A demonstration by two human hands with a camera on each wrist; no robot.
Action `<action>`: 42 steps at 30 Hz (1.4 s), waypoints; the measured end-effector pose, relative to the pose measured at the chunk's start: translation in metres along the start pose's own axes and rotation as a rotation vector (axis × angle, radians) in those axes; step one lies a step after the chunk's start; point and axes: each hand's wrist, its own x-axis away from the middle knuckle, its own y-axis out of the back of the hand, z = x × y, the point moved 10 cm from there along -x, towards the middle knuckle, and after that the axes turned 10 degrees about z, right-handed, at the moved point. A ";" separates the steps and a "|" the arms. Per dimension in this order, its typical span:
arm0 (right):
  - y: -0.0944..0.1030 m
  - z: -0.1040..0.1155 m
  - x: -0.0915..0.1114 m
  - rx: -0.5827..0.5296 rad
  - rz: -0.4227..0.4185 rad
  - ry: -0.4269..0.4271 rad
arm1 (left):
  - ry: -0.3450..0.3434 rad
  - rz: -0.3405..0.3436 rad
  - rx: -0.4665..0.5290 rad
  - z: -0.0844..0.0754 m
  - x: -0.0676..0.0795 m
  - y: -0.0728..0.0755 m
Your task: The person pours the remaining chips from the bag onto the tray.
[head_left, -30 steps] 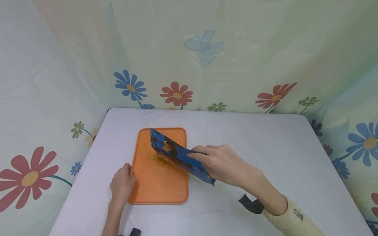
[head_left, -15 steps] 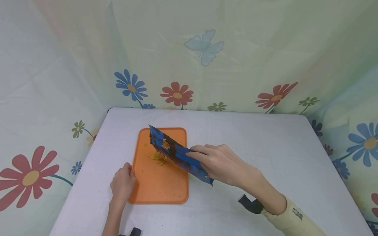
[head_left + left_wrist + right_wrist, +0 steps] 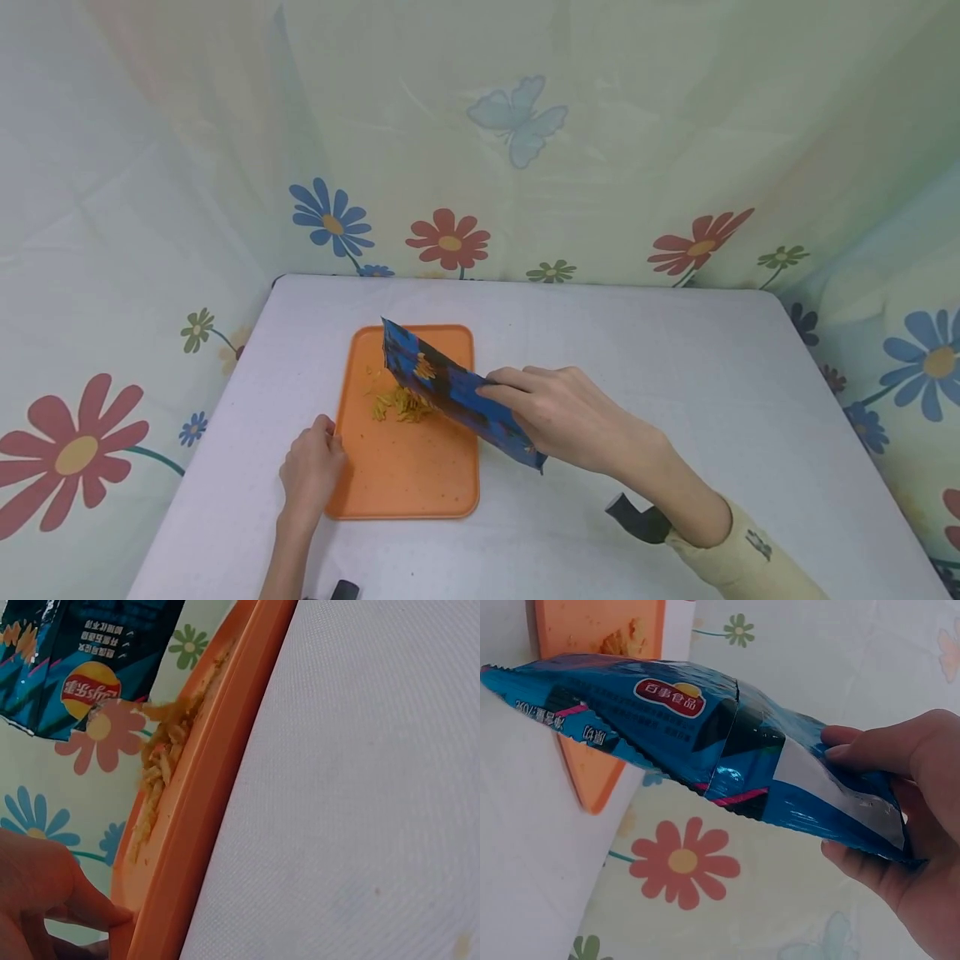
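A blue bag of Lay's chips (image 3: 457,392) slants over an orange tray (image 3: 405,483), its torn end low near the tray's middle. My right hand (image 3: 566,417) grips the bag by its rear end, thumb on one side and fingers on the other in the right wrist view. Under the bag's mouth, a small heap of yellow chip pieces (image 3: 405,403) lies on the tray; the left wrist view shows bits (image 3: 161,757) beside the bag's opening. At the tray's left rim, my left hand (image 3: 311,462) pinches the edge (image 3: 120,919).
A white-covered table (image 3: 645,367) carries the tray on its left half. Behind it hangs a flowered curtain (image 3: 600,150). A dark strap piece (image 3: 637,518) sticks out by the right wrist, and another dark piece (image 3: 345,590) shows at the bottom edge.
The heap of chip pieces on the tray has grown and spread a little toward the left. The bag has shifted and tipped slightly. My left hand stays at the rim.
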 end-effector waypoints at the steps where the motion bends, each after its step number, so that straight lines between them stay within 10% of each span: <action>1: 0.000 0.000 0.000 -0.001 -0.001 0.000 | 0.001 -0.002 -0.001 0.000 0.000 0.000; 42: 0.002 -0.003 0.003 -0.062 -0.023 -0.002 | 0.037 0.026 -0.005 0.002 -0.001 -0.001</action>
